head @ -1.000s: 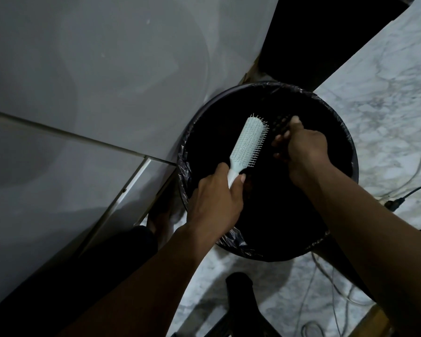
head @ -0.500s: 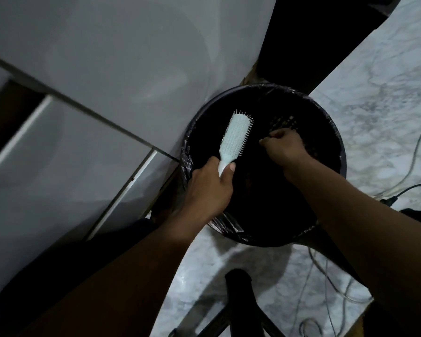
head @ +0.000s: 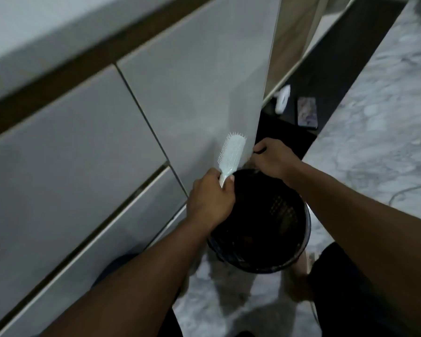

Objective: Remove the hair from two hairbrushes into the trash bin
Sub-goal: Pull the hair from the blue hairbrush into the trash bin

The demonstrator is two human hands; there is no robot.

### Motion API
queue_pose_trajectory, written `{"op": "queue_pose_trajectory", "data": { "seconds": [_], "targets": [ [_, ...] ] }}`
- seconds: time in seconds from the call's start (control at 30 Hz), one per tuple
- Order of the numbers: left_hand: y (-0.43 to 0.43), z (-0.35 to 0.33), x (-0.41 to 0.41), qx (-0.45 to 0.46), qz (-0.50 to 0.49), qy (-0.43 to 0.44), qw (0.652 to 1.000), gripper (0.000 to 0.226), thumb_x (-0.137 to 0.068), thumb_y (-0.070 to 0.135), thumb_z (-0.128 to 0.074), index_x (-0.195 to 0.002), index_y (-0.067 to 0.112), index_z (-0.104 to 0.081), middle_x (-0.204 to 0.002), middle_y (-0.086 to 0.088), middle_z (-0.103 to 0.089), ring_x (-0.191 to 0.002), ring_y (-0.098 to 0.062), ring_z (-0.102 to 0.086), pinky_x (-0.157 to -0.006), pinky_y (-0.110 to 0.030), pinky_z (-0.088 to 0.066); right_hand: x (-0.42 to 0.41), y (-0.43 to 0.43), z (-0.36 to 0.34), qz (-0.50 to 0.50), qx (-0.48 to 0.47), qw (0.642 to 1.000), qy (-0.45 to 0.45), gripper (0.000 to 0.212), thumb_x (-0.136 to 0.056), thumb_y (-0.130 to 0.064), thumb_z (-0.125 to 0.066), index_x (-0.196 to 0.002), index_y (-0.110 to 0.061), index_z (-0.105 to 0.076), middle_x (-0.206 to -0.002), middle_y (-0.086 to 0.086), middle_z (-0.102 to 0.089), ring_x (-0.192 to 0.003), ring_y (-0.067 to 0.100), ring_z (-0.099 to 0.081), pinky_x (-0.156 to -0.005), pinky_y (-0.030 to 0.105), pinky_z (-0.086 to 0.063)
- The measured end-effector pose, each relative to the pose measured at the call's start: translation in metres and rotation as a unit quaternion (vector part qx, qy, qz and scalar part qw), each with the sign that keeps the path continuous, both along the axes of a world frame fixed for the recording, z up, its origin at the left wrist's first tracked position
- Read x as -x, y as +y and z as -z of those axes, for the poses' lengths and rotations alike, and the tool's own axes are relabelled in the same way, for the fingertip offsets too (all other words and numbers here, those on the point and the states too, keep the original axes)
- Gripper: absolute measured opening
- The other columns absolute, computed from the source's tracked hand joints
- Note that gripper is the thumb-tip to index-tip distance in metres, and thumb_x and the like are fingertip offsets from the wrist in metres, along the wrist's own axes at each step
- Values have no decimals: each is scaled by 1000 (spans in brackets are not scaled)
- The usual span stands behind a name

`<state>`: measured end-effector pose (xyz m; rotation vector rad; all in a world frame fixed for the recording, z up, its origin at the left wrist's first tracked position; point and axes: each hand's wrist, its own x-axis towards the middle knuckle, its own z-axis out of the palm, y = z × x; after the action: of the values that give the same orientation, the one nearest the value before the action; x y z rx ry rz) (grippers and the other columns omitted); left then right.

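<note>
A pale mint hairbrush (head: 231, 154) stands nearly upright, bristles facing left, in front of the grey cabinet and just beyond the bin's far left rim. My left hand (head: 210, 198) grips its handle. The black mesh trash bin (head: 307, 227), lined with a dark bag, sits on the floor below both hands. At the bin's far rim my right hand (head: 274, 158) is curled into a fist, close to the brush head. I cannot tell whether any hair sits between its fingers. No second brush is in view.
Grey cabinet drawers (head: 95, 166) fill the left side, right against the bin. Marble floor (head: 374, 142) spreads to the right, with a thin cable (head: 399, 193) on it. Beyond the bin, a white object (head: 283, 98) and a dark flat rectangle (head: 307, 115) lie on a dark strip.
The view has tilted up, so the bin now sits lower in the frame. My left hand raised the brush toward the bin's far left rim. My right hand moved from over the bin's middle to its far rim.
</note>
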<state>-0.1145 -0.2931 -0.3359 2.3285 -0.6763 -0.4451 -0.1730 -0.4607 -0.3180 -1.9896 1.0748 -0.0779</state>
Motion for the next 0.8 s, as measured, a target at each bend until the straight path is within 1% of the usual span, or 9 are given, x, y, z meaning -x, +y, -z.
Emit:
{"op": "queue_pose_trajectory", "data": {
  "seconds": [0.07, 0.13, 0.2, 0.3, 0.4, 0.53, 0.63, 0.7, 0.8],
  "targets": [
    [3, -40, 2, 21, -7, -25, 999, 33, -94, 49, -51, -96, 18, -63, -87, -3, -70, -78, -25, -66, -65, -33, -50, 1, 2, -42, -3, 22, 1000, -20, 33, -88, -29, -67, -118, -15, -63, -123, 7, -65, -105, 24, -62, -88, 29, -48],
    [9, -81, 5, 45, -19, -50, 998, 33, -95, 48, -52, -93, 18, -64, -84, -1, -69, -74, -22, -64, -62, -29, -43, 7, 9, -87, -19, 41, 998, -41, 38, -90, -29, -66, -125, -15, -62, -131, 8, -61, -115, 25, -59, -94, 30, -45],
    [18, -121, 9, 65, -32, -73, 995, 33, -94, 47, -52, -91, 17, -65, -84, -2, -69, -73, -23, -62, -63, -29, -41, 17, 18, -129, -33, 68, 995, -60, 39, -91, -27, -63, -128, -14, -60, -130, 5, -58, -121, 26, -56, -97, 29, -42],
    [35, -175, 18, 94, -45, -101, 989, 30, -94, 42, -54, -94, 16, -68, -88, -4, -71, -74, -23, -63, -59, -27, -42, 33, 34, -184, -47, 80, 991, -92, 34, -91, -23, -62, -124, -14, -60, -123, 5, -61, -112, 25, -60, -96, 34, -49],
    [55, -222, 27, 113, -55, -143, 982, 28, -94, 39, -54, -94, 15, -69, -89, -3, -71, -71, -17, -62, -49, -22, -36, 42, 53, -230, -57, 110, 986, -113, 31, -89, -22, -63, -118, -14, -62, -114, 7, -63, -104, 25, -62, -89, 36, -52],
    [83, -273, 35, 134, -72, -179, 972, 27, -93, 39, -53, -92, 16, -68, -81, 0, -67, -67, -13, -62, -52, -24, -43, 46, 79, -278, -75, 137, 978, -138, 24, -85, -22, -66, -108, -17, -66, -104, 5, -64, -100, 25, -63, -86, 34, -52],
    [106, -304, 36, 133, -100, -209, 964, 27, -93, 38, -52, -86, 15, -65, -80, 0, -66, -67, -13, -59, -53, -24, -39, 45, 98, -309, -101, 151, 972, -151, 15, -85, -21, -66, -100, -19, -65, -97, 1, -62, -96, 23, -63, -81, 33, -51],
    [120, -321, 34, 130, -124, -217, 960, 26, -92, 38, -52, -85, 17, -64, -79, 2, -65, -68, -14, -60, -56, -26, -41, 40, 111, -328, -116, 151, 968, -165, 18, -85, -21, -66, -104, -19, -65, -103, 1, -63, -99, 23, -62, -81, 33, -51],
    [140, -343, 26, 130, -161, -224, 952, 22, -91, 38, -51, -90, 19, -63, -83, 4, -64, -75, -19, -61, -65, -30, -43, 29, 126, -353, -128, 152, 963, -180, 22, -85, -22, -66, -107, -19, -65, -108, 1, -63, -102, 23, -61, -80, 31, -49]
  ]
}}
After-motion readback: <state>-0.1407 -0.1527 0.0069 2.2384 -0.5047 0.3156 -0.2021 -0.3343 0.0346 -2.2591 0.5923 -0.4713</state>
